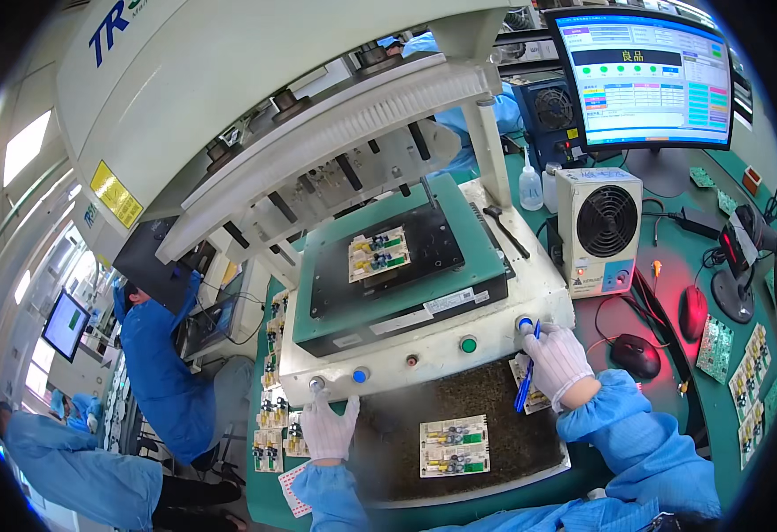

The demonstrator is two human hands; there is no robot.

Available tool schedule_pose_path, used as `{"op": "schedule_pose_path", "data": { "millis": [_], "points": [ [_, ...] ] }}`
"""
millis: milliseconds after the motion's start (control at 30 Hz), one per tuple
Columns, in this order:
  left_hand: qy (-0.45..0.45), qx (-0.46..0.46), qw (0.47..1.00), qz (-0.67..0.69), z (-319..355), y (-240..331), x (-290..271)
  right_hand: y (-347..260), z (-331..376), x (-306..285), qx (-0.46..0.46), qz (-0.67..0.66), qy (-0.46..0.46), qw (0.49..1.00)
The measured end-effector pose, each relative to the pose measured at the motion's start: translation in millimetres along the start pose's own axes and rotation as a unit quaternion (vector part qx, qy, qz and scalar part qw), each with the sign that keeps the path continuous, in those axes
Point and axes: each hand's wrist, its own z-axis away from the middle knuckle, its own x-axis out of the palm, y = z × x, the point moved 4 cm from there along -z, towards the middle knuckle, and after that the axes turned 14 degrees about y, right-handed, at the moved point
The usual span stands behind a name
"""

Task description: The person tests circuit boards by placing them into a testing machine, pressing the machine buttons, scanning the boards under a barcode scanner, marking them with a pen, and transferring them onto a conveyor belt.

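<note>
Closest in is a cream board, flat on the dark mat, in between the hands: off to the right of the left hand, and nearer the body and leftward of the right hand. Too close to call which is nearer. The left isn't holding anything, thumb spread wide, a fingertip at the left button. The right is curled narrow around a blue pen, reaching the right button. Beyond both, a second board lies on the black plate, under the raised press. Nearly square, so no obvious long axis; its rows run sideways, slightly tilted. Both boards are pale, with green blocks plus dark and yellowish bits.
</note>
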Motion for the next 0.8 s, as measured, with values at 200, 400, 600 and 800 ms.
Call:
{"op": "schedule_pose_path", "data": {
  "millis": [200,400,600,800],
  "points": [
    [-0.101,-0.091,0.987,0.081,-9.3,-15.0,-4.7,-0.2,-5.9,-5.9,0.016,-0.002,-0.067,0.998],
    [-0.085,-0.069,0.988,0.107,-10.3,-21.8,-2.7,5.6,-2.8,-3.5,0.029,-0.026,-0.043,0.998],
    [-0.105,-0.040,0.989,0.093,-11.4,-21.5,0.4,2.9,-4.6,-11.4,0.045,-0.031,-0.048,0.997],
    [-0.128,0.027,0.989,0.070,-4.1,-37.6,18.6,2.7,-2.7,-8.1,0.019,-0.018,-0.049,0.998]
  ]
}}
